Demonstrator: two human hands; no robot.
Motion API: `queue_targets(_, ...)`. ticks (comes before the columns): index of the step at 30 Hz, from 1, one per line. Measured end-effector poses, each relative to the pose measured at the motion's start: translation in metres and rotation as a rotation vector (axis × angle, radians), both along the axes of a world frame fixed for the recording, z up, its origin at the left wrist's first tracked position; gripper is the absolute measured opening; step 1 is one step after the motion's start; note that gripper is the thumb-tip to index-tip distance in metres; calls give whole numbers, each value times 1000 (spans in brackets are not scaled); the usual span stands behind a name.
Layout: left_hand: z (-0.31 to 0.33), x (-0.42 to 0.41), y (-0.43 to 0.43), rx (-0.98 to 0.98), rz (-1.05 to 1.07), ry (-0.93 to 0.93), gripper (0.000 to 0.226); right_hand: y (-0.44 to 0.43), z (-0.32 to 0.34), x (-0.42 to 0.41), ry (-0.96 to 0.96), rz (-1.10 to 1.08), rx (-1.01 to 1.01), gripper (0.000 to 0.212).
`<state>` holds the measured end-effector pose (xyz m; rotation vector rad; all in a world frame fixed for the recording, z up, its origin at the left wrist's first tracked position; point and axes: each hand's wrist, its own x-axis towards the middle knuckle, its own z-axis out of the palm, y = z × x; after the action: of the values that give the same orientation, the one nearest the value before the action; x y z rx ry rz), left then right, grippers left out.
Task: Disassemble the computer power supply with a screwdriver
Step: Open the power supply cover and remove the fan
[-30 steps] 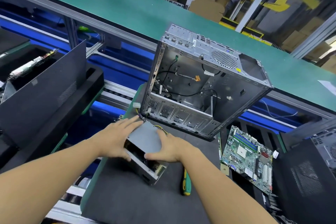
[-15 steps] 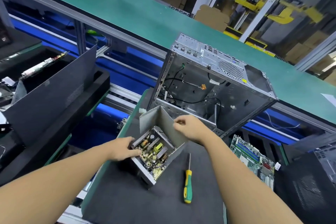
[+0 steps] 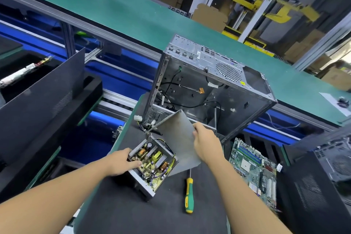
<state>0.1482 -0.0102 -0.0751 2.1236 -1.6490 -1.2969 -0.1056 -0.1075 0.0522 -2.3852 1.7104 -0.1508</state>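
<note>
**A:** Where is the power supply?

**B:** It sits open on the dark mat. The left hand curls its fingers round the near wall. The right hand grips the grey cover by its edge, tilted just above the supply.

**A:** What are the risks?

**B:** I'd judge the cover's lower corner could snag the yellow wires beside it. If the grip slips, the sheet edge could also cut a finger.

**A:** How many of each thing?

**B:** One supply and one cover. One screwdriver lies untouched below the right fingers. One open computer case stands beyond them. One motherboard lies to their right.
</note>
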Motion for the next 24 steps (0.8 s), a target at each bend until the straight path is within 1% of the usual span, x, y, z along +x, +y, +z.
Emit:
queue_targets(4, 2, -1, -2, 14, -12, -9, 83, 1, -6, -1, -8, -11, -33, 11)
queue_targets(10, 3, 0, 1, 59, -36, 6, 83, -3, -11, -2, -19, -141, -45, 13)
queue_targets(12, 3, 0, 1, 65, -42, -3, 82, -5, -9, -4, -91, -116, -5, 14)
queue_targets(15, 4, -1, 2, 69, -46, -15, 82, -6, -4, -10, -262, 13, 76, 14)
queue_targets(17, 5, -1, 2, 70, -48, -12, 81, -7, -2, -16, -259, 34, 65, 15)
queue_targets(21, 4, -1, 1, 66, -55, 14, 79, -9, -10, -19, -219, -49, 27, 17)
queue_targets(24, 1, -1, 0, 68, -38, 32, 80, -9, -14, -17, -319, -135, 71, 20)
